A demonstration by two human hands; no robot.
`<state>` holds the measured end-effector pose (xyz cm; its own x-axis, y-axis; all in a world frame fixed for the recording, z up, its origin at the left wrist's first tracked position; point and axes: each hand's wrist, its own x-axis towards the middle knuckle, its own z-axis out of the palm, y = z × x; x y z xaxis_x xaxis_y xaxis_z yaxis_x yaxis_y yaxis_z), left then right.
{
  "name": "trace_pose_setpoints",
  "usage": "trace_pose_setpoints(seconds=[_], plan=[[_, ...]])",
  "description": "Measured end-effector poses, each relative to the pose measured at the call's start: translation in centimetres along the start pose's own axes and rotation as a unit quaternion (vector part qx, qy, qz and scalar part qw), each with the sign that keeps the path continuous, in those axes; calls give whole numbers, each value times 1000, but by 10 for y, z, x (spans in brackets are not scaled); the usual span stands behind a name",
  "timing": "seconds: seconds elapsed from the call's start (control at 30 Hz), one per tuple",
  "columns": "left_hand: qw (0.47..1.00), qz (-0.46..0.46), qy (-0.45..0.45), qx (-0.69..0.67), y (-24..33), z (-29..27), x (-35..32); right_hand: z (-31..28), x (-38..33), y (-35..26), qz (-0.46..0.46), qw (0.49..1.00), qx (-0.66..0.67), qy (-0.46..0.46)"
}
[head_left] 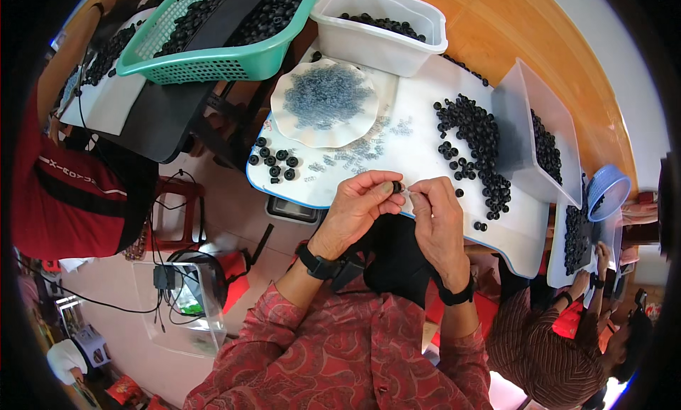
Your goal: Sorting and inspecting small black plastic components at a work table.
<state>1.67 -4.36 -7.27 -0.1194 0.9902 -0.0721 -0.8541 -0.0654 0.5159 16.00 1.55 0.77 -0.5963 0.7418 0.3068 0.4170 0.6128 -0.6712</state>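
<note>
Over the near edge of the white table [418, 98], my hands meet almost fingertip to fingertip. My left hand [358, 210] pinches a small round black part [397, 187] between thumb and fingers. Facing it, my right hand [440, 229] is closed at the fingertips on a tiny pale, clear-looking piece [406, 192], mostly hidden by the fingers. Beyond them a white wavy-rimmed plate [281, 115] bears a heap of small clear pieces [326, 94], with more scattered beside it. Several black parts [275, 158] lie left of my hands, and a larger pile [477, 130] spreads to the right.
A white tub [376, 45] and a translucent bin [528, 140], both with black parts, stand at the back and right. A green basket [213, 69] full of them rests at upper left. Other people sit left and right, with a blue basket [608, 190] at far right.
</note>
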Motion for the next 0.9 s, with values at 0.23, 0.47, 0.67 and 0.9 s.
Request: trace_pose_setpoints(seconds=[0.23, 0.47, 0.67, 0.9], plan=[[1000, -3, 4, 28, -4, -1, -4, -1, -3, 1, -7, 1000, 2, -8], [997, 6, -9, 71, -7, -2, -5, -3, -6, 3, -15, 999, -12, -28], [994, 8, -18, 109, -7, 0, -7, -4, -5, 1, -20, 998, -35, -41], [997, -3, -18, 73, -11, 0, -8, 2, -10, 8, 4, 1000, 16, -22]])
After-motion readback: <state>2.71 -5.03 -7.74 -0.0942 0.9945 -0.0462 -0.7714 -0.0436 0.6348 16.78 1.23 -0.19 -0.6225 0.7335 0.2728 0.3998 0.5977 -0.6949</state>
